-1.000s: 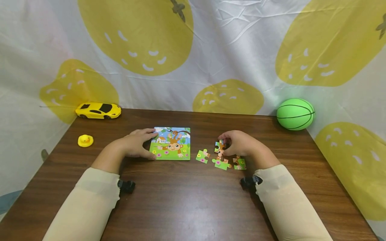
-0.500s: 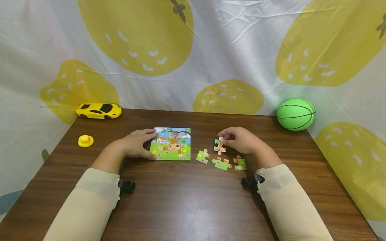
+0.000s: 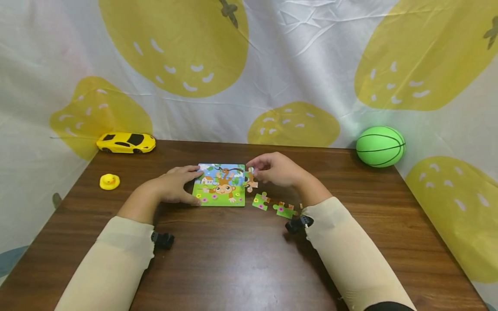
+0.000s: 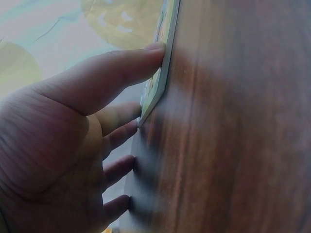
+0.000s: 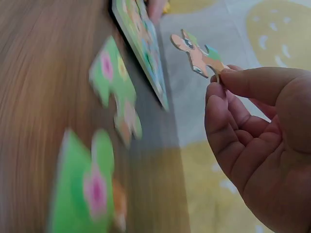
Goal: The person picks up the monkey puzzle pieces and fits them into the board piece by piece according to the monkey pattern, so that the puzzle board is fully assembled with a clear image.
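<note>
A square picture board [image 3: 219, 185] with a cartoon monkey lies flat on the table. My left hand [image 3: 177, 185] rests at its left side, thumb touching near the front corner and fingers spread toward the back corner. In the left wrist view the thumb [image 4: 126, 73] meets the board's edge. My right hand [image 3: 280, 170] pinches a puzzle piece [image 5: 197, 53] between thumb and fingers, raised beside the board's right edge. Other pieces lie on the table: a green one with flowers [image 3: 260, 201] and another green one [image 3: 285, 210]. The right forearm nearly covers one more.
A yellow toy car [image 3: 126, 143] stands at the back left, with a yellow rubber duck [image 3: 110, 182] in front of it. A green ball [image 3: 380, 147] sits in the back right corner. Patterned cloth [image 3: 303, 65] hangs behind the wooden table [image 3: 233, 263].
My right hand has lifted the puzzle piece from the group and carried it left to the board's right edge. The left hand and the board have stayed in place.
</note>
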`<state>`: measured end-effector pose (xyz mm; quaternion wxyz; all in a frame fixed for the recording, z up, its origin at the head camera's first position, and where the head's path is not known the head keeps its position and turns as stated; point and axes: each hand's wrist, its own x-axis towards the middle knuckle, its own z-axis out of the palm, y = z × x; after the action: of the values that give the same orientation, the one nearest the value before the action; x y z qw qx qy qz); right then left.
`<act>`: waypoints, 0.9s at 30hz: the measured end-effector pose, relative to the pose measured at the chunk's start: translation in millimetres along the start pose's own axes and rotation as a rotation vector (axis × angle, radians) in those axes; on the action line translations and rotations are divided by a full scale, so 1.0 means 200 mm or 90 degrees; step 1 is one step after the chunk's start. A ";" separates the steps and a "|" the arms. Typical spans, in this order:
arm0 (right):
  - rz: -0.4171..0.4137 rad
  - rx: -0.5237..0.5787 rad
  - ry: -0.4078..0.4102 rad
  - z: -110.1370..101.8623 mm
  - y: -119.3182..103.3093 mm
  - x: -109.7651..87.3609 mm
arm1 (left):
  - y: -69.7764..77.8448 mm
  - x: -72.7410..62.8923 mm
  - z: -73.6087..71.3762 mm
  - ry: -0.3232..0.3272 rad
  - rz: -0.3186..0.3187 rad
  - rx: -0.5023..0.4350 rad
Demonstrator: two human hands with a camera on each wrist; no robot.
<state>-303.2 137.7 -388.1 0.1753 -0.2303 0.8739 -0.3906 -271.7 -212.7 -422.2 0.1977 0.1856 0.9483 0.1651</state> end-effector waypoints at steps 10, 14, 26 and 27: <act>0.005 0.012 -0.037 0.17 -0.13 0.24 | 0.00 0.00 0.00 -0.004 -0.009 -0.011; 0.022 0.018 -0.054 0.21 -0.14 0.30 | 0.01 -0.01 -0.01 -0.007 -0.009 -0.013; 0.058 -0.088 -0.042 0.30 -0.16 0.39 | 0.01 -0.01 -0.01 -0.005 -0.011 -0.022; 0.059 -0.095 -0.040 0.31 -0.15 0.39 | 0.01 -0.01 -0.01 -0.005 -0.011 -0.022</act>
<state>-330.3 40.6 -413.3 0.2030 -0.2144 0.9042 -0.3086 -270.5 -212.8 -419.5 0.2059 0.1743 0.9461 0.1791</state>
